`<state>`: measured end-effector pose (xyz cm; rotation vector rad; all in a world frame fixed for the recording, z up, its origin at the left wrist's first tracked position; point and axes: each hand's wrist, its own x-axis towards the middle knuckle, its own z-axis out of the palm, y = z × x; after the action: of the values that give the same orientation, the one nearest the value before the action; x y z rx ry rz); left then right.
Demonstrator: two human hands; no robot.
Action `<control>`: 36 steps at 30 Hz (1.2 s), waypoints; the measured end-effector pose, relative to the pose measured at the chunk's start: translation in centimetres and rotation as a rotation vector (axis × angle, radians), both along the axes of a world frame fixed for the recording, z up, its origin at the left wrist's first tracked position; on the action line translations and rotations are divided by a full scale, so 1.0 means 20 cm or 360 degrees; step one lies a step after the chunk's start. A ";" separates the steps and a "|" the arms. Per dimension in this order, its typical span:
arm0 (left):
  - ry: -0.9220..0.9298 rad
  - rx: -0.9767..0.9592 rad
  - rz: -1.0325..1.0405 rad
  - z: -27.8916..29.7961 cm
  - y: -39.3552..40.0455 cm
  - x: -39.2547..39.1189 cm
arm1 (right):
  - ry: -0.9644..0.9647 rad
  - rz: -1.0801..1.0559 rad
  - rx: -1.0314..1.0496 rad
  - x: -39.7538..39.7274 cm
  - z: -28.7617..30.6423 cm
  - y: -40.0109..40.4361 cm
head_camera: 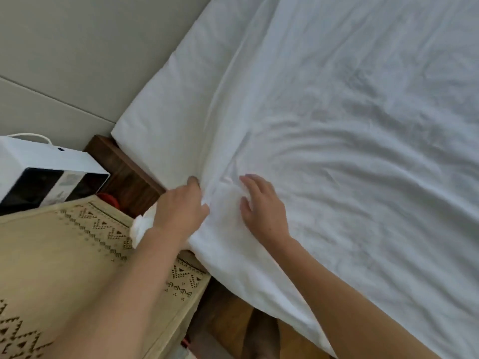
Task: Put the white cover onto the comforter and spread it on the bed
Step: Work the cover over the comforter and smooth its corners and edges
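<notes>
The white cover [350, 125] was spread, wrinkled, over the bed, its near edge hanging over the side. A bunched fold at that edge was gripped by the left hand [181, 211], fingers curled into the cloth. The right hand [261, 206] was laid on the cover just beside it, fingers relaxed and spread, nothing grasped. The comforter was presumably inside the cover, though this could not be made out. A patterned cloth [64, 255] and a white box [46, 174] were seen beside the bed.

Your head camera looks steeply down, close over the bed [363, 125] edge, tilted, facing the headboard [64, 60].
</notes>
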<state>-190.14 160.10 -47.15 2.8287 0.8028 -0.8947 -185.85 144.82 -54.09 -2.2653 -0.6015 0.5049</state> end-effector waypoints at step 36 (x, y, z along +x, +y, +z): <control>-0.0635 0.0273 0.0660 -0.14 -0.29 -0.24 | -0.0693 0.1170 -0.1296 0.68 0.11 -0.48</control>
<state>-195.01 154.33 -49.91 2.6710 1.3733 -0.2054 -172.23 135.27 -51.80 -2.8947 -1.7387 0.6902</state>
